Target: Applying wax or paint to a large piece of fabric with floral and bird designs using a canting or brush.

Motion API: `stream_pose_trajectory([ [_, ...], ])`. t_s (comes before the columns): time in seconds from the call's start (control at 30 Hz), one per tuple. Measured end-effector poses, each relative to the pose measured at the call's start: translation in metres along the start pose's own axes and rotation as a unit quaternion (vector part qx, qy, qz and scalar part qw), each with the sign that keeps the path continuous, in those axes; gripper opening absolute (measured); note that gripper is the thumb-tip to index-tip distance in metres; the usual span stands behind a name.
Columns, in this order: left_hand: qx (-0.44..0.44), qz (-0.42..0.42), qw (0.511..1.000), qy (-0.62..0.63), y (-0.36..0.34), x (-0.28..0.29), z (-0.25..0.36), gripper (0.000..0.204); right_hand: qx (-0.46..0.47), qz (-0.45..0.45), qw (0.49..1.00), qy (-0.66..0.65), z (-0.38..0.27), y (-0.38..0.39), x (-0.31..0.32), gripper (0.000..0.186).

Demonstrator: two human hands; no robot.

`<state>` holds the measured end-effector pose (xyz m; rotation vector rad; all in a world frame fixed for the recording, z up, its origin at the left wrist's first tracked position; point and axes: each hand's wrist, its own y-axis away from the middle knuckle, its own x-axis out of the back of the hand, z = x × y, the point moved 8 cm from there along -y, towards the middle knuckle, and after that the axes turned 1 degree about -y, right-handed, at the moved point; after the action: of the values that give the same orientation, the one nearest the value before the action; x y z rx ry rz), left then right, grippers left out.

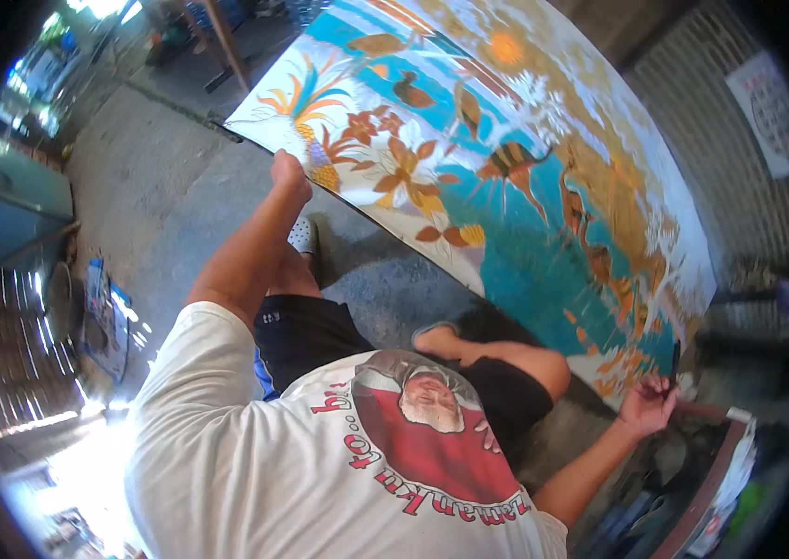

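Note:
A large painted canvas (525, 252) slants across the upper right, with a pineapple, flowers, fish and an orange sun on teal, brown and white. At its near left edge, my left hand (291, 177) is closed round the border, beside the painted pineapple. My right hand (648, 407) is raised beside the canvas's lower right corner, its fingers bent together. Something small and dark shows at those fingertips, but I cannot make out what it is. My legs are bent below the canvas's near edge.
Grey concrete floor (148, 177) lies to the left and under the canvas. A brown wooden frame bar (716, 475) stands close by my right forearm. Corrugated wall (739, 121) with a white poster (771, 114) rises at the right. A pale cabinet (27, 191) is at the far left.

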<state>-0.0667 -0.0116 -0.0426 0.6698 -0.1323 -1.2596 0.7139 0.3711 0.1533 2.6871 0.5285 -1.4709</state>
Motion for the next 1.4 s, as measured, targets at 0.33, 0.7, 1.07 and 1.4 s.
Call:
stream_pose_trajectory([
  [0.33,-0.034,0.050,0.992,0.109,-0.081,-0.002,0.037,0.058,-0.252,-0.078,0.964,0.028,0.421,-0.124,-0.292,0.028],
  [0.7,-0.554,0.104,0.803,-0.193,-0.006,-0.046,0.150,0.032,-0.284,-0.160,0.930,0.173,0.668,-0.167,-0.345,0.029],
  [1.07,-0.304,-0.473,0.491,-0.665,0.107,-0.121,-0.033,0.074,-0.158,-0.224,0.903,0.330,0.747,-0.173,-0.376,0.028],
  [1.4,-0.216,-0.395,0.491,-0.745,0.070,-0.116,-0.024,0.088,-0.086,-0.246,0.884,0.388,0.775,-0.188,-0.385,0.025],
])
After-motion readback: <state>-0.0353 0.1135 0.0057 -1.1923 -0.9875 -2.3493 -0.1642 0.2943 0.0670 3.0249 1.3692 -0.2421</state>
